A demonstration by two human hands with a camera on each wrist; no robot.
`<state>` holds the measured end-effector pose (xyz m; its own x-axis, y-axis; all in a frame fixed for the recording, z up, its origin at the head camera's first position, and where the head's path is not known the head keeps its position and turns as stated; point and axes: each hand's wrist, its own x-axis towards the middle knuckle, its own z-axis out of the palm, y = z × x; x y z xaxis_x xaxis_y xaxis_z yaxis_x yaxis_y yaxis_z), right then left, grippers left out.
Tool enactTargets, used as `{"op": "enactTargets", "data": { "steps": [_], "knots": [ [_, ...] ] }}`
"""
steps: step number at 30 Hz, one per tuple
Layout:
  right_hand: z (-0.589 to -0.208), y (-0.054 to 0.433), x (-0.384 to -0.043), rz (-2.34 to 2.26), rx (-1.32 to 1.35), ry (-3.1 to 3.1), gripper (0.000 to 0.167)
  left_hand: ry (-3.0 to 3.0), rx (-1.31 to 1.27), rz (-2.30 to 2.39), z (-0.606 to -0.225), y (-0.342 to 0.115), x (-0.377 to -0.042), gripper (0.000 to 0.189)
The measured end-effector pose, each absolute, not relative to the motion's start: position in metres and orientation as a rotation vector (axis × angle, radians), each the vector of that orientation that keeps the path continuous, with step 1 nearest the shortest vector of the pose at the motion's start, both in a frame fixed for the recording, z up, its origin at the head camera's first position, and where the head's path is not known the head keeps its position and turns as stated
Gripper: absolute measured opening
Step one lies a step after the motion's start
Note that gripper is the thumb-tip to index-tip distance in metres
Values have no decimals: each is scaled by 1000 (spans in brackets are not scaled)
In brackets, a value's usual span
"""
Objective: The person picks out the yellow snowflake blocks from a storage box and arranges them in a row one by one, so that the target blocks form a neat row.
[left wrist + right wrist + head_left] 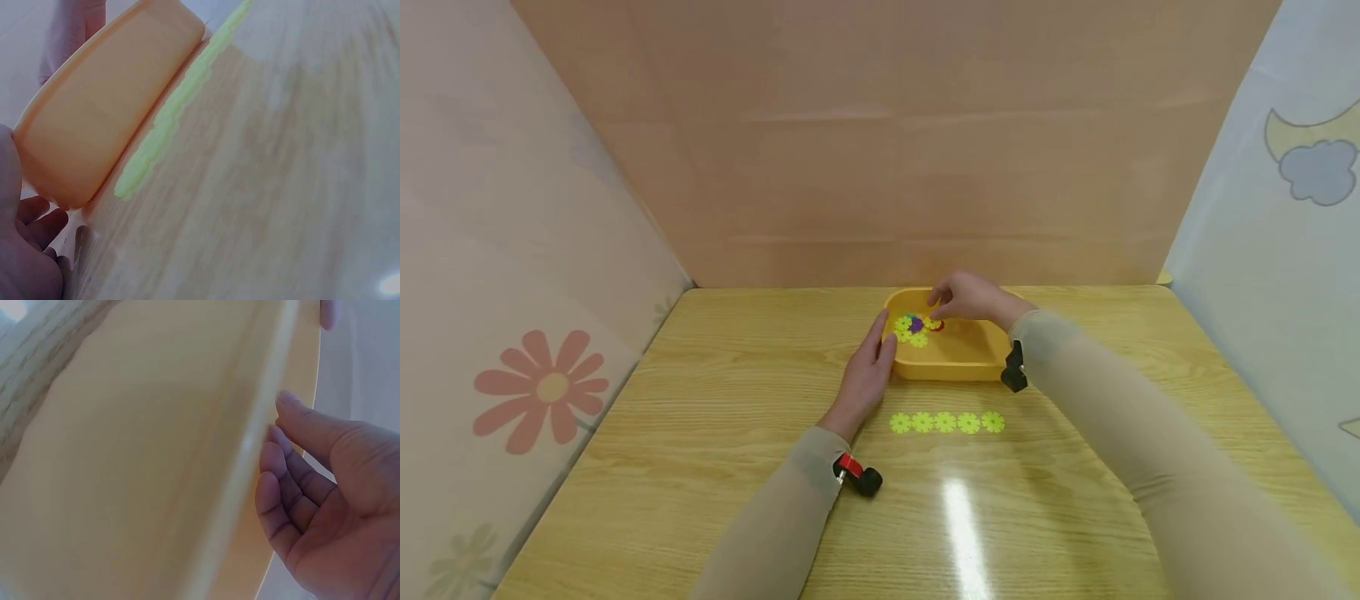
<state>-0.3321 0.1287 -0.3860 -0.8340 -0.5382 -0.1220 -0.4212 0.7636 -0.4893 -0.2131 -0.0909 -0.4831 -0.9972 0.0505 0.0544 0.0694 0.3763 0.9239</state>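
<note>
A yellow tray [955, 371] stands near the back of the table. My left hand [867, 379] holds its left end; in the left wrist view curled fingers [47, 225] lie by the tray's lower end. Over the tray's inside, my right hand [972, 297] reaches in from the right with bent fingers. A small gap parts its thumb from its forefinger [275, 434], partly hidden by the rim. Just below the thumb lies a yellow snowflake piece [932, 323], by a red piece [940, 327]. More yellow snowflake pieces [918, 340] and a purple one [916, 325] lie at the tray's left.
In front of the tray, a straight row of several yellow-green snowflake pieces [945, 422] lies on the wooden table [760, 358]. A tan panel [887, 167] closes off the back, and pale printed panels stand on both sides.
</note>
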Motion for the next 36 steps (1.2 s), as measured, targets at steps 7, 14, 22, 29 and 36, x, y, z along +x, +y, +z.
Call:
{"op": "enactTargets", "data": {
  "steps": [7,14,22,29,36],
  "knots": [
    [-392,123,-333,-679,-709,2688,32,-2590,-113,-1731,-485,-92,-215,61],
    [-398,124,-329,-691,-695,2660,35,-2601,-110,-1733,-484,-93,-214,62],
    [-404,128,-326,-717,-676,2619,40,-2599,-116,-1742,-483,-93,-212,62],
    [-413,131,-327,-735,-630,2617,44,-2607,-124,-1738,-483,-94,-212,66],
    [-425,131,-330,-764,-639,2653,40,-2606,-122,-1736,-482,-95,-210,63]
  ]
}}
